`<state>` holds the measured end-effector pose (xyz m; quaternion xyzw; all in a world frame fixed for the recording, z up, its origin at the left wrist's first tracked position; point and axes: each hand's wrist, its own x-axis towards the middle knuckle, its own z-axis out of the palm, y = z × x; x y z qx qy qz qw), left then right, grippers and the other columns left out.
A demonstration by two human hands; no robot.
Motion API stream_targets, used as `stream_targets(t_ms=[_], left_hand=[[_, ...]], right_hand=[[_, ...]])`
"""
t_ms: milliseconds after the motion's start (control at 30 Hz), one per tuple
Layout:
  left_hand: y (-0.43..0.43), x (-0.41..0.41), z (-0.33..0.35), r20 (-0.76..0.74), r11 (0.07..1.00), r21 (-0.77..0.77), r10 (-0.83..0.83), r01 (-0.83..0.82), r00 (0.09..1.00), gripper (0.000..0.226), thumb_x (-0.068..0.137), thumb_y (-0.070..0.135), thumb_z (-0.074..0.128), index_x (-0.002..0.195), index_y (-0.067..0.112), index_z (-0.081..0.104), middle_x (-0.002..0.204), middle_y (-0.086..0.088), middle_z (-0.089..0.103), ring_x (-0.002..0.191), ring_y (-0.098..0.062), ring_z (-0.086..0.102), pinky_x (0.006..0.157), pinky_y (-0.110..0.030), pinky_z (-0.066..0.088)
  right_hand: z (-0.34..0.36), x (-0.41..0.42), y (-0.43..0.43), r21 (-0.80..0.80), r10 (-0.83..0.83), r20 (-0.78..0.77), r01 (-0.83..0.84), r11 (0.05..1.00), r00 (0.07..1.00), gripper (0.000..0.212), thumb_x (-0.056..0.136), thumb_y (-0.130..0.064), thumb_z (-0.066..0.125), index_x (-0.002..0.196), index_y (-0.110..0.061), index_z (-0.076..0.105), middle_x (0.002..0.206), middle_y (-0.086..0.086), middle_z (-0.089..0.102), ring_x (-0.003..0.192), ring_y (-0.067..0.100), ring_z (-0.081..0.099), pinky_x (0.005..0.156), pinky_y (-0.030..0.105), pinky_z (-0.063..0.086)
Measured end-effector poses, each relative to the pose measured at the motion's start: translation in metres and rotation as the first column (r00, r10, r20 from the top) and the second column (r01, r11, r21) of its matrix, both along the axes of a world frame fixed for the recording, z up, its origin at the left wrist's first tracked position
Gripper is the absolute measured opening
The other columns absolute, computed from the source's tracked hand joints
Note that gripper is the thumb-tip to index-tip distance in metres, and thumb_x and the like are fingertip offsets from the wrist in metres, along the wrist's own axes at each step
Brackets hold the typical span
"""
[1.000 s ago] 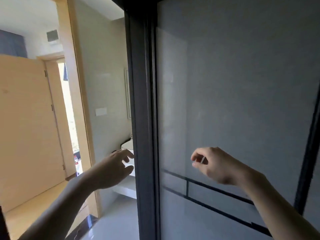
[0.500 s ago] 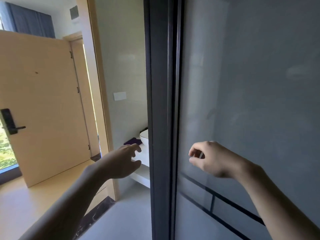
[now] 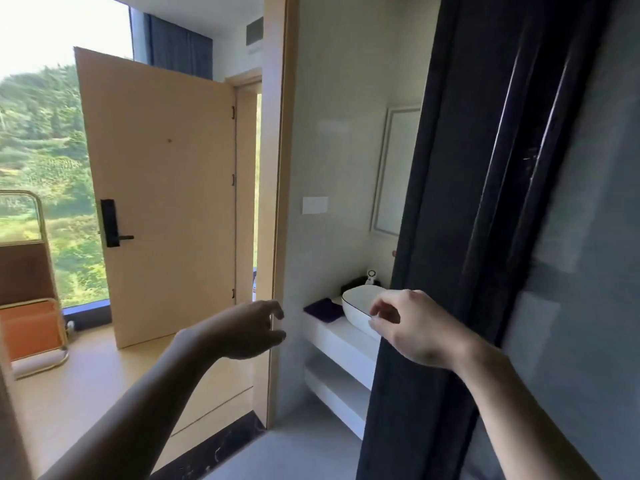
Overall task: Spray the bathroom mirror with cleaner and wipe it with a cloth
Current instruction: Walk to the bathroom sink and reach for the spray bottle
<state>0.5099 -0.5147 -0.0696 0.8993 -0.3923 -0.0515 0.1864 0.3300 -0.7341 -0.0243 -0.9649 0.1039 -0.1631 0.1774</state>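
Observation:
The bathroom mirror (image 3: 396, 171) hangs on the white wall above a white basin (image 3: 360, 301), partly hidden by a dark sliding door frame (image 3: 460, 220). A dark purple cloth (image 3: 322, 309) lies folded on the white counter (image 3: 332, 332) left of the basin. A small white bottle-like item (image 3: 371, 277) stands behind the basin. My left hand (image 3: 247, 330) is raised in front of the wooden door jamb, fingers loosely curled and holding nothing. My right hand (image 3: 408, 327) hovers near the dark frame's edge, fingers loosely curled, also holding nothing.
An open wooden door (image 3: 159, 192) with a black lock stands at the left. A gold luggage rack (image 3: 31, 282) sits by the big window. The frosted glass panel (image 3: 581, 254) fills the right side. A dark threshold strip (image 3: 221, 452) marks the bathroom entrance.
The view has swung left and the glass door now sits further right, uncovering the basin, counter, cloth and mirror. Both hands have stayed raised, the right one now at the frame's edge.

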Motion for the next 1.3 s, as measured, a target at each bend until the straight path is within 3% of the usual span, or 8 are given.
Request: stream_targets(t_ms=[67, 167, 267, 367, 633, 833, 1100, 1300], left_hand=[[0.014, 0.022, -0.004, 0.000, 0.998, 0.016, 0.053, -0.053, 0.999, 0.039, 0.100, 0.033, 0.061, 0.137, 0.024, 0.054, 0.131, 0.002, 0.063, 0.112, -0.012, 0.062, 0.099, -0.031, 0.053], [0.030, 0.057, -0.012, 0.032, 0.993, -0.021, 0.113, -0.112, 0.993, 0.031, 0.100, 0.031, 0.060, 0.131, 0.028, 0.057, 0.123, 0.009, 0.061, 0.102, -0.005, 0.058, 0.093, -0.025, 0.052], [0.036, 0.092, -0.024, 0.024, 0.980, -0.026, 0.197, -0.196, 0.980, 0.038, 0.100, 0.032, 0.061, 0.137, 0.027, 0.054, 0.130, 0.003, 0.060, 0.109, -0.010, 0.060, 0.093, -0.026, 0.053], [0.032, 0.129, -0.029, 0.031, 0.974, 0.004, 0.228, -0.228, 0.973, 0.040, 0.099, 0.034, 0.062, 0.138, 0.025, 0.054, 0.135, 0.000, 0.059, 0.111, -0.012, 0.060, 0.093, -0.025, 0.053], [-0.007, 0.229, 0.000, 0.059, 0.956, -0.028, 0.294, -0.293, 0.954, 0.038, 0.098, 0.033, 0.064, 0.135, 0.025, 0.056, 0.132, 0.002, 0.060, 0.110, -0.011, 0.063, 0.093, -0.031, 0.057], [-0.032, 0.287, -0.001, 0.072, 0.933, -0.127, 0.348, -0.338, 0.935, 0.034, 0.099, 0.032, 0.062, 0.132, 0.026, 0.059, 0.126, 0.004, 0.058, 0.099, -0.007, 0.063, 0.082, -0.028, 0.057], [-0.097, 0.373, -0.039, 0.006, 0.960, -0.088, 0.268, -0.266, 0.964, 0.032, 0.100, 0.031, 0.061, 0.131, 0.026, 0.060, 0.127, 0.006, 0.056, 0.101, -0.009, 0.063, 0.085, -0.031, 0.055], [-0.145, 0.461, -0.066, -0.035, 0.982, -0.089, 0.161, -0.164, 0.986, 0.031, 0.099, 0.030, 0.062, 0.130, 0.029, 0.060, 0.125, 0.007, 0.059, 0.102, -0.010, 0.063, 0.081, -0.024, 0.049]], right_hand=[[-0.011, 0.037, 0.001, 0.025, 0.060, 0.053, -0.061, 0.998, 0.997, 0.011, 0.095, -0.029, 0.059, 0.100, -0.023, 0.067, 0.096, -0.009, 0.064, 0.090, 0.009, 0.060, 0.076, 0.020, 0.048], [-0.028, 0.093, -0.001, 0.059, 0.115, 0.164, -0.126, 0.990, 0.980, 0.018, 0.095, -0.022, 0.059, 0.112, -0.022, 0.064, 0.114, -0.012, 0.057, 0.100, 0.005, 0.055, 0.082, 0.009, 0.039], [-0.047, 0.148, -0.007, 0.090, 0.156, 0.189, -0.175, 0.980, 0.970, 0.027, 0.094, -0.022, 0.060, 0.121, -0.022, 0.061, 0.123, -0.010, 0.055, 0.105, 0.009, 0.057, 0.093, 0.028, 0.048], [-0.065, 0.201, -0.016, 0.100, 0.207, 0.170, -0.225, 0.969, 0.964, 0.022, 0.093, -0.025, 0.060, 0.114, -0.023, 0.064, 0.120, -0.008, 0.058, 0.105, 0.013, 0.059, 0.094, 0.034, 0.049], [-0.073, 0.332, -0.065, 0.192, 0.208, 0.289, -0.270, 0.944, 0.935, 0.011, 0.094, -0.014, 0.060, 0.094, -0.021, 0.068, 0.103, -0.004, 0.064, 0.092, 0.008, 0.059, 0.074, 0.006, 0.039], [-0.080, 0.405, -0.093, 0.255, 0.226, 0.363, -0.330, 0.909, 0.904, 0.013, 0.095, -0.013, 0.060, 0.093, -0.022, 0.068, 0.099, -0.006, 0.065, 0.089, -0.005, 0.059, 0.072, 0.001, 0.040], [-0.140, 0.463, -0.159, 0.408, 0.031, 0.244, -0.132, 0.903, 0.969, 0.014, 0.092, -0.012, 0.060, 0.088, -0.020, 0.070, 0.098, -0.007, 0.066, 0.091, 0.007, 0.063, 0.075, 0.014, 0.046], [-0.164, 0.504, -0.222, 0.471, -0.152, 0.143, 0.068, 0.879, 0.978, 0.017, 0.091, -0.010, 0.059, 0.087, -0.022, 0.071, 0.095, -0.006, 0.069, 0.087, 0.003, 0.064, 0.068, 0.005, 0.043]])
